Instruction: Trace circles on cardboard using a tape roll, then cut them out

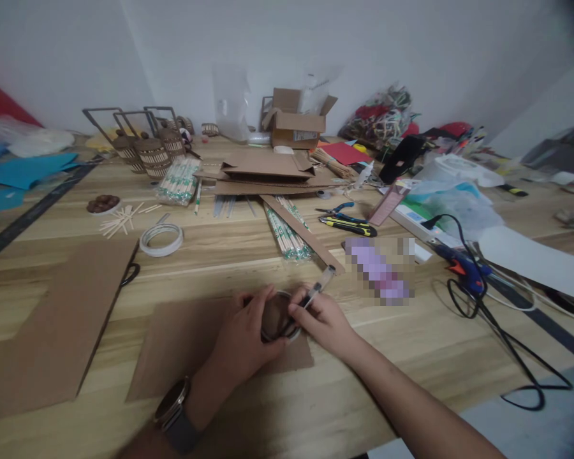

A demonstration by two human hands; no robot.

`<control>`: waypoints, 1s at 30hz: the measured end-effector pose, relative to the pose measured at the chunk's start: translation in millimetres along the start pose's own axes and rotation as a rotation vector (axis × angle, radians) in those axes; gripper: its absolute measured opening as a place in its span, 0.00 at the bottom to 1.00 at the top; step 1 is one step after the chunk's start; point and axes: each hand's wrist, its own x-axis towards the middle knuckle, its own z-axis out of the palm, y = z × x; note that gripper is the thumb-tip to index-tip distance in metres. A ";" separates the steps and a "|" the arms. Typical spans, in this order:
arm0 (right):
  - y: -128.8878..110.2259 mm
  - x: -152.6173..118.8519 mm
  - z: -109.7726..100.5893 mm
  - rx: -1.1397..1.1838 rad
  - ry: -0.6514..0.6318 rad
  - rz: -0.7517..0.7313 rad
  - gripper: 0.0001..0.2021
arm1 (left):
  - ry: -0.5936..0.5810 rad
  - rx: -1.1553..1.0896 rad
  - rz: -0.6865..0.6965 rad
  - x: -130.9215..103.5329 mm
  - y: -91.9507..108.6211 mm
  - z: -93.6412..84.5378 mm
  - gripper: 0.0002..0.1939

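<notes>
Pinching pen [312,294]: right hand [326,320]; cupping ring [293,336]: left hand [243,333] (widely curved).

No txt, brand or no. is readable: small pale label [305,136] on open brown cardboard box [283,121] and green-white print on plastic-wrapped stick pack [178,181] are unclear.

You look from your head camera, facing forward and down over the table [210,268]; your left hand [245,338] and right hand [326,320] sit near, low in the middle, while the wall [172,51] stands farther off, across the top.
</notes>
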 end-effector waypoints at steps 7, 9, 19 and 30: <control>0.5 2.4 2.1 -0.015 0.025 0.029 0.09 | 0.005 0.019 0.005 0.6 1.0 -1.0 0.42; -2.6 2.3 5.4 -0.017 0.002 0.012 0.08 | 0.004 0.022 0.007 0.9 0.1 -0.6 0.42; -3.6 4.9 -18.7 0.008 0.061 -0.007 0.12 | -0.009 -0.004 -0.010 0.0 4.0 -3.3 0.42; 13.0 -16.8 -29.5 -0.261 -0.204 -0.181 0.09 | 0.026 -0.015 0.031 -0.4 1.8 -1.5 0.39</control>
